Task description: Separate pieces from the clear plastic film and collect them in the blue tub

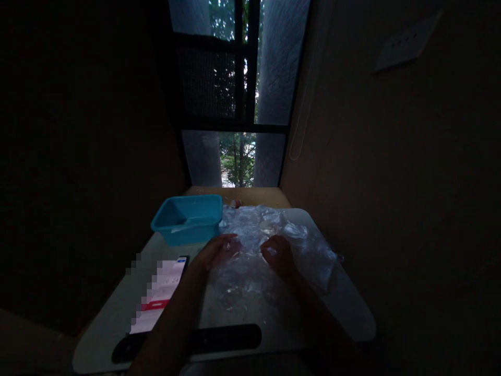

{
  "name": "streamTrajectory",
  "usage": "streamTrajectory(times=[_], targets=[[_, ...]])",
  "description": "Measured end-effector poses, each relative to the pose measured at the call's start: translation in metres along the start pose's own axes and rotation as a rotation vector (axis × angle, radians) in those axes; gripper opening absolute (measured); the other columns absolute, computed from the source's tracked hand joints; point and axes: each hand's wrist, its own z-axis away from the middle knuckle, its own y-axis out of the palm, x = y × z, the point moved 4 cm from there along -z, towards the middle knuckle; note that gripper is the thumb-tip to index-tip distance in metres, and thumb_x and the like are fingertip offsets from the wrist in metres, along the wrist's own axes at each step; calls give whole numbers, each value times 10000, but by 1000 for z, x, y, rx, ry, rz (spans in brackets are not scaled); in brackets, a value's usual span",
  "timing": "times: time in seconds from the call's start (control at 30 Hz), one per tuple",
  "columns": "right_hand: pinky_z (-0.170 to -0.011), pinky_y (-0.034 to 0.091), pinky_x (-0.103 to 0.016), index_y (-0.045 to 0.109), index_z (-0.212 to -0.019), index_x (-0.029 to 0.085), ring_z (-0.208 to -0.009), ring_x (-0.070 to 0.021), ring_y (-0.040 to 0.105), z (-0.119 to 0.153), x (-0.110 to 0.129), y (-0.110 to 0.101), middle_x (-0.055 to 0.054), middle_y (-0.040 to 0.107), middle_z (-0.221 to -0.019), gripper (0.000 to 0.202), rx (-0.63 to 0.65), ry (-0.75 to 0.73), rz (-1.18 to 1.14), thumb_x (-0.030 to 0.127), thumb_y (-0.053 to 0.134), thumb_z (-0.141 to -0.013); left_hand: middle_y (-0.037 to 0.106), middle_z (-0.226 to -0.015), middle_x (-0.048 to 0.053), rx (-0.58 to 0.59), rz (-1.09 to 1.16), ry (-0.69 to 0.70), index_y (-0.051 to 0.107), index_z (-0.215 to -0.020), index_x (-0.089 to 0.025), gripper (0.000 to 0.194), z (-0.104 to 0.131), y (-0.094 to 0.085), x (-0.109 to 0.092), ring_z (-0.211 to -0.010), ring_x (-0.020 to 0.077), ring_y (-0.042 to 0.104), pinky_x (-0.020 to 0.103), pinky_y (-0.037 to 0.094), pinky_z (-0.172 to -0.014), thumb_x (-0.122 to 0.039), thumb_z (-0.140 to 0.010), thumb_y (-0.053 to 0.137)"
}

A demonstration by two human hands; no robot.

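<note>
A crumpled sheet of clear plastic film (250, 274) spreads across the middle and right of the white tabletop. My left hand (221, 251) lies at its left side, fingers stretched out and apart, some of them seen dimly through the film. My right hand (279, 257) is closed, its curled fingers pinching a fold of the film near the middle. Just beyond the right hand, a pale rounded patch (269, 227) shows in the film; what it is I cannot make out.
A blue plastic basin (188, 233) stands at the back left. A phone with a lit screen (162, 292) lies left of my left forearm. Along the table's near edge runs a dark slot (227, 338). A small reddish object (236, 203) sits behind the film, before the window.
</note>
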Motion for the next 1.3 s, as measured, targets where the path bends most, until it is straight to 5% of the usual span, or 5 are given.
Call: streamTrajectory(times=[0.23,0.9,1.3], targets=[[-707,297,-285,627,-624,199,-718,-145,503,8,20,1,-19,592,-671,85,178,-25,203,249,570,-663,636,-672,44,40,-19,14,576,-883,-126,271,1,-2,-2,-675,172,604,370,467,-714,-109,-612,592],[-615,335,-236,597,-569,185,-614,-117,517,0,19,11,-4,596,-619,137,109,188,47,154,510,-670,650,-738,76,-23,-35,55,567,-913,-118,315,2,-1,-5,-690,174,612,265,476,-636,-79,-601,591],[-692,279,-287,659,-721,249,-754,-155,505,9,22,13,-13,607,-723,102,128,123,180,258,562,-690,650,-788,89,-9,-37,66,565,-928,-124,323,-1,-5,-3,-736,185,606,279,460,-658,-85,-608,582]])
